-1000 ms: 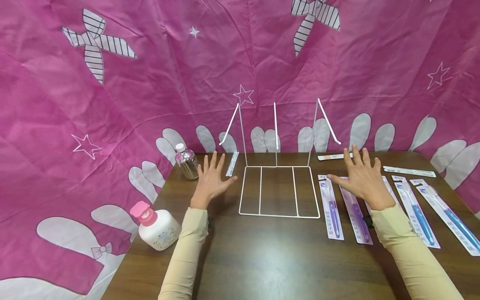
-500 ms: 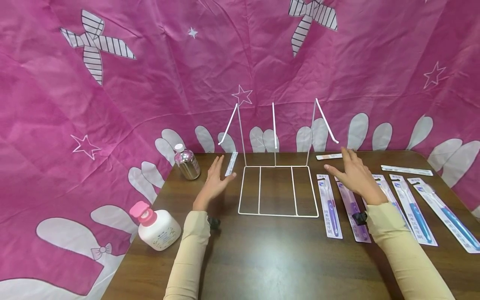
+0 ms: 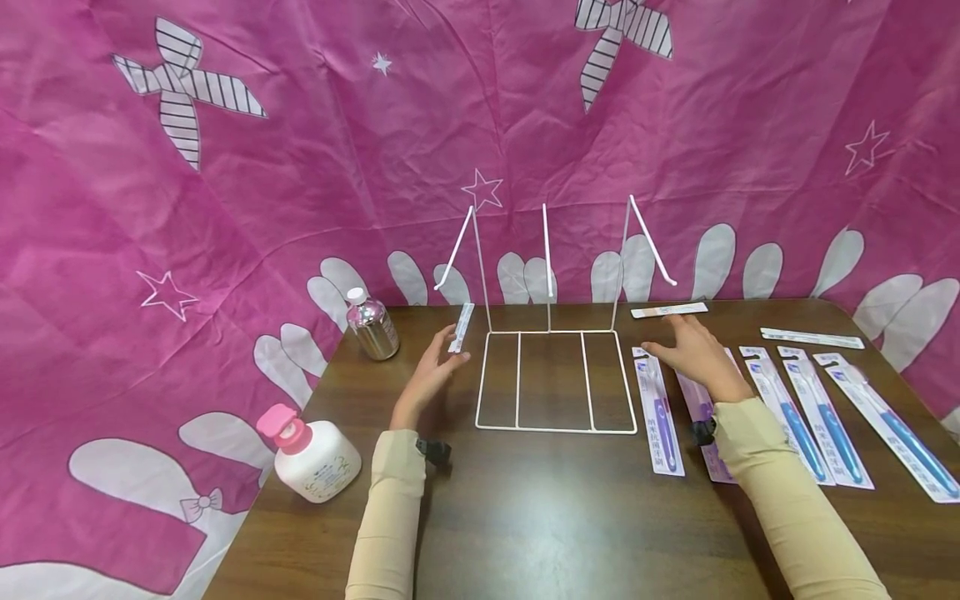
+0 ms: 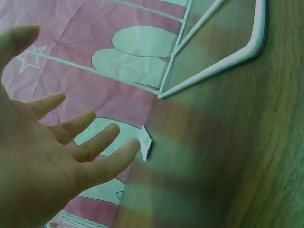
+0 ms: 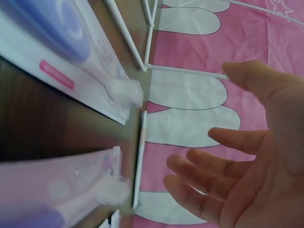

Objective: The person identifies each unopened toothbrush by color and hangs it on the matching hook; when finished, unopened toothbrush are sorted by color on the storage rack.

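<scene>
Item: white wire display rack (image 3: 553, 379), flat gridded base on the dark wood-grain worktop (image 3: 540, 517), three upright rods with angled hooks rising at its far edge. Left hand (image 3: 430, 377) hovers beside the rack's left edge, fingers straight and apart, holding nothing, its fingertips near a small narrow white packet (image 3: 461, 327) lying by the rack's far left corner. Right hand (image 3: 693, 354) hovers over a purple carded toothbrush (image 3: 701, 408), fingers relaxed and spread, gripping nothing; another purple carded toothbrush (image 3: 658, 412) lies just beside the rack's right edge, and blue carded toothbrushes (image 3: 817, 417) lie in a row further right. Step, as judged: approach, both hands open, nothing yet taken up. A next move would call for fingers closing flat on a thin card, which lies flush to the worktop and offers little edge. Head view alone shows the whole layout, plus a clear bottle (image 3: 371, 325) and a white pump bottle with pink cap (image 3: 311, 454) at the left. Left wrist view shows the open palm (image 4: 52, 156) and the packet's end (image 4: 145, 142) just off the fingertips. Right wrist view shows the spread fingers (image 5: 213, 183) clear of the toothbrush cards (image 5: 71, 61) below them.
</scene>
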Demonstrator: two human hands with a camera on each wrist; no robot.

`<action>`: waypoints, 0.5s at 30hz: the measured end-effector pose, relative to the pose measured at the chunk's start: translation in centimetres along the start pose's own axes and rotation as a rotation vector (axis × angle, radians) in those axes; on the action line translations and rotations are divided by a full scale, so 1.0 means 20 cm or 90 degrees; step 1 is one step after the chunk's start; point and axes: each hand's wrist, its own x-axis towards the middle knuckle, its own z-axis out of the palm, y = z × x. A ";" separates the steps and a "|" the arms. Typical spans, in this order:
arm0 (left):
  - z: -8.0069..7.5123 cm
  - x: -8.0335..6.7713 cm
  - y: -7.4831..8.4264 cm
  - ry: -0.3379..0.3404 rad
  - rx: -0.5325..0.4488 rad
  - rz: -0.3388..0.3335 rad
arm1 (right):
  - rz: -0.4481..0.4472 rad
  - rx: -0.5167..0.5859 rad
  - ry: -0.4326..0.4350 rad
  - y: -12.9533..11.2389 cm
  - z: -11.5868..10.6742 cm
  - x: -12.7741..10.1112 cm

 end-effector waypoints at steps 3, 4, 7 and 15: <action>0.02 -0.01 -0.01 -0.005 0.024 -0.009 | 0.003 0.000 -0.002 0.00 0.02 0.01; 0.02 -0.01 -0.01 -0.006 0.039 -0.012 | 0.006 0.002 -0.004 0.01 0.03 0.01; 0.05 -0.02 -0.02 -0.012 0.074 -0.029 | 0.013 0.003 -0.009 0.01 0.06 0.01; 0.10 -0.01 -0.06 -0.020 0.115 -0.063 | 0.042 -0.013 -0.028 0.00 0.10 0.04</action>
